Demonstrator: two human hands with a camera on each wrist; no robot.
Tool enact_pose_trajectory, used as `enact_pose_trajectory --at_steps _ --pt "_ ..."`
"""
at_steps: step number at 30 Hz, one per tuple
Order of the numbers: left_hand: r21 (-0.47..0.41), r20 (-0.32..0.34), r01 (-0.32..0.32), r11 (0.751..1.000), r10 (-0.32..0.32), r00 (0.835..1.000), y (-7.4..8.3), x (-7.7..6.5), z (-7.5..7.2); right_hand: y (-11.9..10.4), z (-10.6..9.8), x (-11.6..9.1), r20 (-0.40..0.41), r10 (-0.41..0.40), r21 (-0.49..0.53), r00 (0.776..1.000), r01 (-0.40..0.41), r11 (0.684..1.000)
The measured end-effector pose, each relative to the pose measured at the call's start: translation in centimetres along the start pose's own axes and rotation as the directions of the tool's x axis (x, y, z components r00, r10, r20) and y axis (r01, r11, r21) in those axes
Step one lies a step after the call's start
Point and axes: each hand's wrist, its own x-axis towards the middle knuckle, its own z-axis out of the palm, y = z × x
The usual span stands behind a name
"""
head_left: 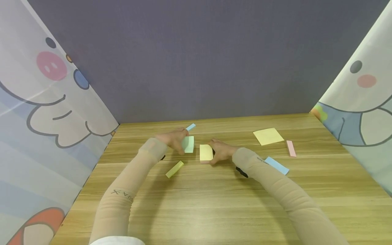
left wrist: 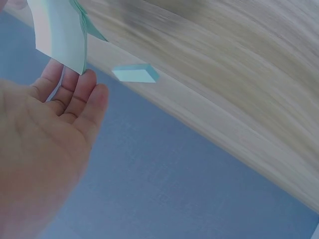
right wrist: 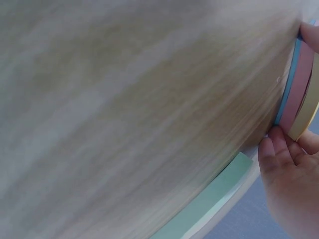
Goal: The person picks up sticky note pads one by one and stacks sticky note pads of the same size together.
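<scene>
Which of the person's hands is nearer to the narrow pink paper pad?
Right. The right hand, gripping a yellow-topped paper stack, is left of the pink pad; the left hand, holding a pale-green paper pad, is farther left.

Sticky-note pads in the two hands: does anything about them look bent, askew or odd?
Yes: the pale green pad in the left hand. In the left wrist view it looks bowed, and a green edge flares out behind it, unlike a flat, squared pad. The right hand holds a layered stack.
</scene>
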Motion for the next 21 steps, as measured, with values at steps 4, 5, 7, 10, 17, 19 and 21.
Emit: enact_pose_trajectory --at_steps 4,5,7,10,17,19,21 --pt "0.004 0.006 0.007 1.000 -0.007 1.000 0.5 0.1 0.1 0.0 0.0 0.0 -0.006 -0.004 -0.008 1.000 0.004 1.000" --pt "0.008 0.006 0.010 1.000 -0.010 1.000 0.6 0.1 0.1 0.0 0.0 0.0 -0.007 -0.002 -0.010 1.000 0.002 1.000" --pt "0.035 0.004 0.011 0.999 -0.011 1.000 0.8 0.2 0.2 0.0 0.1 0.0 -0.008 -0.001 -0.009 1.000 0.000 1.000" --pt "0.061 0.001 0.013 0.998 -0.013 1.000 1.0 0.2 0.2 0.1 0.1 0.1 -0.005 0.002 -0.002 1.000 -0.002 1.000" --pt "0.093 0.015 0.007 0.996 -0.008 1.000 1.4 0.0 0.4 0.1 0.2 0.1 -0.028 -0.032 0.003 0.999 0.032 0.999" --pt "0.106 0.016 0.005 0.994 -0.007 1.000 1.6 0.0 0.4 0.1 0.3 0.2 -0.032 -0.035 0.001 0.999 0.035 0.999" --pt "0.113 0.011 0.004 0.994 -0.006 1.000 1.8 0.0 0.4 0.2 0.3 0.2 -0.037 -0.038 0.009 0.999 0.039 0.999"
